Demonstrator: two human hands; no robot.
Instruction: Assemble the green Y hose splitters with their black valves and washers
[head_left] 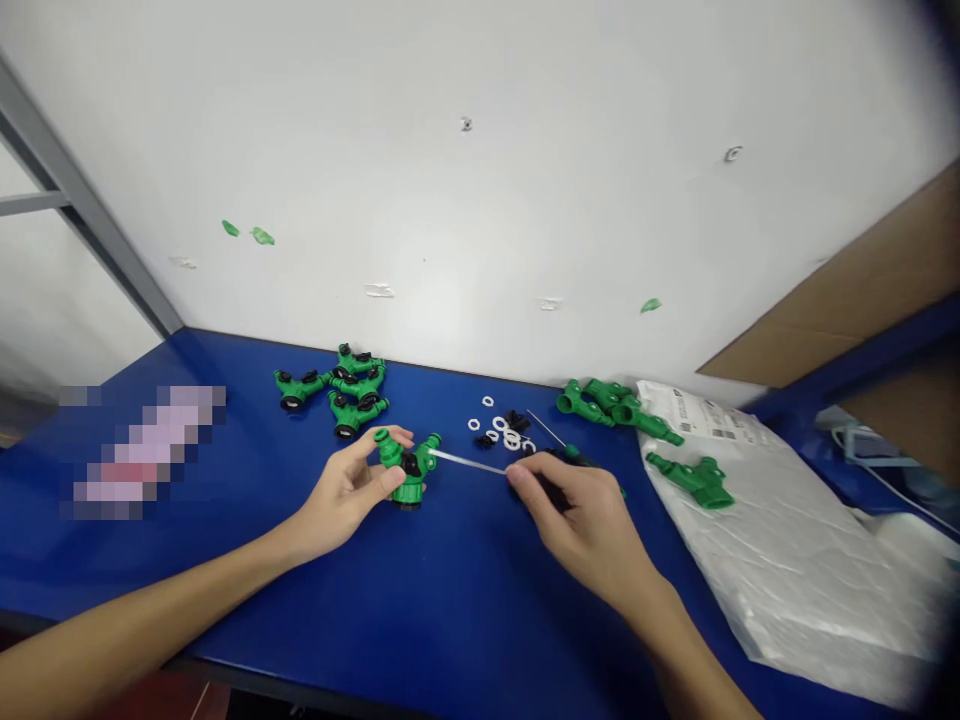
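My left hand (352, 490) is closed around a green Y-shaped hose connector (409, 468) with a black knob, held just above the blue table (420, 600). My right hand (581, 510) grips the dark handle of a thin screwdriver (469, 463). Its metal shaft points left, and its tip touches the connector's right branch. Just behind the hands lie several small white rings (504, 430) and a few black parts (516, 420).
Several assembled green connectors (345, 390) lie at the back left. Bare green connector bodies (611, 405) sit at the back right, one (694, 480) on a white plastic bag (780, 550). A second screwdriver (559, 440) lies near the rings. Cardboard stands at the right.
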